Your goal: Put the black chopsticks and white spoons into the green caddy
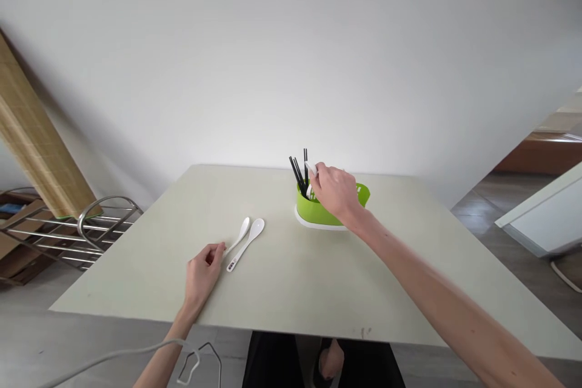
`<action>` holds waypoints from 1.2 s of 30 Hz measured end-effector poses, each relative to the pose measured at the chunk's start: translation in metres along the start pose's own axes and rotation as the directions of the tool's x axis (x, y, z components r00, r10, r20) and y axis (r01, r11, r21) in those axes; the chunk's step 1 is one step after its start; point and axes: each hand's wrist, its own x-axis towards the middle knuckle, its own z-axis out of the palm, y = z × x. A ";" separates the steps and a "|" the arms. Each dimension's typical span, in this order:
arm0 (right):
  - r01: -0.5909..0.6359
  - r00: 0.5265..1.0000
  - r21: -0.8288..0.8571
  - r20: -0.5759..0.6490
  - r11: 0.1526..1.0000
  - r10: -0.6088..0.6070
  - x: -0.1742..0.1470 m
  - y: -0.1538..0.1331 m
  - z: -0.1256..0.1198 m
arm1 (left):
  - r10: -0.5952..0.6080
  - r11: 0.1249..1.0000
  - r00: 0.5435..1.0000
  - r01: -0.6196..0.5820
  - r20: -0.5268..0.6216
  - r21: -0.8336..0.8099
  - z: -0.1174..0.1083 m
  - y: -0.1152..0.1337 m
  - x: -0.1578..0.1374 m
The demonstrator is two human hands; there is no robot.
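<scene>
- Two bare hands are at work over a pale table point(318, 291), which stands against a white wall point(291, 60).
- Left hand point(202, 273): low over the near left part of the tabletop. Thumb and forefinger are together, pinching the handle end of a white spoon point(244, 228). The bowl of that spoon points away from the person.
- Second spoon point(257, 228): also white, lying just to the right of the first, bowl away from the person. Dark marking noted at its handle end. No finger touches it.
- Right hand point(337, 191): extended over a green holder point(318, 213), covering part of its opening. Thumb and fingers are clamped on a white utensil point(311, 167), one end of which shows beyond the fingertips; its full form is hidden by the hand.
- Holder: placed toward the far side of the table, right of both spoons, on a white base point(318, 226). Its perforated inner wall is partly visible.
- Black chopsticks point(298, 174): standing in the left end of the holder, tilted at differing angles, just beside the right hand.
- Surroundings, left: metal rack point(109, 230) and a leaning tan roll point(40, 127), both off the table.
- Near edge: a pale cable point(131, 351) crosses by the left forearm; dark-clothed legs point(273, 364) show below.
</scene>
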 end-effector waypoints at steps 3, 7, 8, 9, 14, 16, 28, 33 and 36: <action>0.097 0.994 -0.080 0.066 0.992 -0.092 0.004 -0.009 0.018 | -0.061 0.996 0.997 0.058 -0.041 -0.072 0.001 -0.007 -0.001; 0.160 0.980 -0.083 0.137 0.984 -0.148 0.002 -0.018 0.038 | -0.074 0.992 0.996 0.068 -0.055 -0.104 0.002 -0.013 0.000; 0.172 0.976 -0.084 0.153 0.981 -0.158 0.001 -0.019 0.042 | -0.066 0.993 0.997 0.061 -0.051 -0.096 0.002 -0.013 0.000; 0.183 0.972 -0.085 0.167 0.979 -0.168 0.000 -0.020 0.045 | -0.060 0.995 0.997 0.056 -0.043 -0.087 0.003 -0.013 0.000; 0.218 0.957 -0.086 0.214 0.972 -0.196 -0.005 -0.023 0.050 | -0.049 0.998 0.999 0.048 -0.017 -0.042 0.003 -0.013 -0.001; 0.221 0.955 -0.085 0.220 0.972 -0.198 -0.007 -0.023 0.049 | -0.026 1.000 1.000 0.026 -0.018 -0.007 0.004 -0.014 0.000; 0.211 0.977 0.124 -0.013 0.970 -0.211 -0.014 0.017 -0.014 | 0.015 0.913 0.959 -0.129 0.284 0.388 0.000 0.012 0.028; 0.190 0.973 0.328 -0.186 0.925 -0.134 -0.034 0.049 -0.055 | 0.052 0.882 0.925 -0.220 0.377 0.417 -0.004 0.012 0.043; 0.193 0.977 0.399 -0.159 0.897 -0.140 -0.052 0.057 -0.063 | 0.074 0.889 0.914 -0.241 0.398 0.390 -0.006 0.010 0.052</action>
